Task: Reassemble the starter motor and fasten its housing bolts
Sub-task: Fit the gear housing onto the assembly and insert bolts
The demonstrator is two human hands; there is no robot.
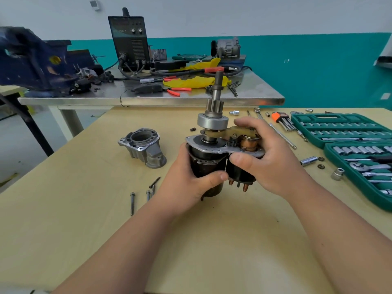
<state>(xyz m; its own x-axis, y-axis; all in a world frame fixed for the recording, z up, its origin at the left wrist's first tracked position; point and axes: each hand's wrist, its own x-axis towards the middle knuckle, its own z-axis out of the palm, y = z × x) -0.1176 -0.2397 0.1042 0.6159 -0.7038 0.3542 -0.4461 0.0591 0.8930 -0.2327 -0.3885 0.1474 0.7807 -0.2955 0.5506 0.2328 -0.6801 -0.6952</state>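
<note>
The starter (209, 160) stood upright at the middle of the desk (74, 219), shaft up, held between both hands. The left grip (191, 177) was wrapped round its black body. The right grip (269, 160) clasped the solenoid (241, 175) beside it, fingers over the brass lever (233, 131). The housing (142, 147) lay apart to the left, with bolts (132, 203) in front of it and a socket set (343, 132) to the right.
</note>
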